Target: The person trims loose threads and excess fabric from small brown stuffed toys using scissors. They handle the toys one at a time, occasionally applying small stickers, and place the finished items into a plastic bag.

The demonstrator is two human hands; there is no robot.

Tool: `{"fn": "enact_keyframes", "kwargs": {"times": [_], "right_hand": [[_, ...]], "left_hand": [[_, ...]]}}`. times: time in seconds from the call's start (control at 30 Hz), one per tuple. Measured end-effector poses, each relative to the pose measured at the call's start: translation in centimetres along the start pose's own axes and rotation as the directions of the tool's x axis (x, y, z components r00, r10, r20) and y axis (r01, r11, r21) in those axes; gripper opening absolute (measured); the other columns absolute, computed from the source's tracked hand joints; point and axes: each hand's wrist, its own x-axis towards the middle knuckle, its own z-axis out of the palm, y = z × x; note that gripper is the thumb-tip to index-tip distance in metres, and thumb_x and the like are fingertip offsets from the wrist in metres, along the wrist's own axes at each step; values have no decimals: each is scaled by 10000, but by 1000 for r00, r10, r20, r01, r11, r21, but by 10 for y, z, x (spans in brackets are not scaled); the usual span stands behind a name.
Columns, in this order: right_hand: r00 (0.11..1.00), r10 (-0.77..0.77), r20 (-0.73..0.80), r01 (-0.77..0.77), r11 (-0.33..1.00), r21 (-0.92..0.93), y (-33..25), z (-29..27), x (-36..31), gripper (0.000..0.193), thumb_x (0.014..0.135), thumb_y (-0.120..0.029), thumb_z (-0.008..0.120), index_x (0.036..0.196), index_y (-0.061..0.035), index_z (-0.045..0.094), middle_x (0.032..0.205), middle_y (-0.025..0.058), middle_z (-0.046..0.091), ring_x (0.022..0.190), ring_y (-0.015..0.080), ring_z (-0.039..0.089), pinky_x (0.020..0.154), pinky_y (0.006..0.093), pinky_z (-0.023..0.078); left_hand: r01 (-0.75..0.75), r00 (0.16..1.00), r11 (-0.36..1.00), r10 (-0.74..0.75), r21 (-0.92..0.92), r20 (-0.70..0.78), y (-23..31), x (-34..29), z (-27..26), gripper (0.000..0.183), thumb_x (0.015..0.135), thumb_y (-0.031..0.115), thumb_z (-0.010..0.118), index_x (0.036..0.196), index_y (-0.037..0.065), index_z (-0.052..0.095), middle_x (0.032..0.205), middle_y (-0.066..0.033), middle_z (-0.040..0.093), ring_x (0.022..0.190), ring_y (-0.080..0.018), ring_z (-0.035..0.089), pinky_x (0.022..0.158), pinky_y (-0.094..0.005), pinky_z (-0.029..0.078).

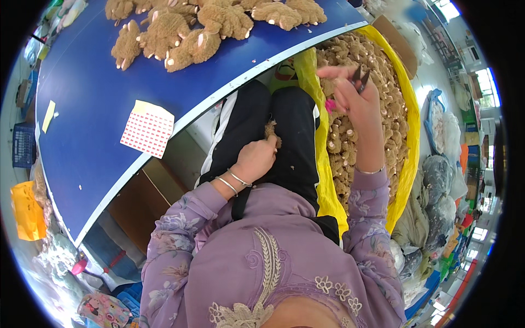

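I have the left hand (257, 158) with its fingers closed on a small brown plush piece (272, 133), held over the lap, just off the near edge of the blue table (82, 126). The right hand (353, 97), out beyond the table's right end, is curled around dark snips (364, 80); their blades stand apart, the handles hidden from me in the palm. A bright pink bit (330, 105) shows beside those fingers; I can't tell what it is.

Under that hand, to the table's right, I see a yellow bag (324, 186) packed with brown plush pieces (395, 112). On the table's near edge lies a label sheet (146, 131), rows of small red marks on white with a pale yellow top, too fine for me to read. A yellow slip (48, 116) is at the table's left side, and plush toys (164, 35) heap along its far part.
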Motion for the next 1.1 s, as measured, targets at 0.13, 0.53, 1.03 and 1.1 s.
{"fn": "enact_keyframes", "kwargs": {"times": [0.13,0.53,1.03,1.1], "right_hand": [[994,19,-107,-17,1000,18,18,-32,-30,117,959,-85,481,929,6,548,870,95,634,479,15,362,445,185,324],[982,125,-141,-66,927,368,49,8,-49,124,960,-122,513,926,-5,535,943,99,604,472,23,334,425,198,331],[914,405,10,-402,905,138,90,97,-54,87,896,-116,635,883,-49,580,668,-61,488,572,1,415,497,175,334],[911,412,35,-413,900,139,92,101,-54,86,897,-108,630,878,-40,581,678,-55,503,585,4,426,507,180,342]], "left_hand": [[-130,978,822,16,-555,-206,-7,5,-28,184,799,57,642,957,12,560,731,-36,585,657,-111,584,591,-270,489],[-261,965,50,12,-964,-261,25,-2,-109,203,816,-64,478,972,62,507,1000,-13,548,910,-84,528,838,-249,455],[56,926,362,-367,-930,-87,-40,-36,-57,157,917,109,606,1005,-20,599,886,-65,671,765,-115,651,650,-226,513],[121,935,357,-354,-926,-14,-38,-38,-59,172,930,116,588,1012,-33,608,907,-82,680,764,-129,659,662,-237,528]]}}
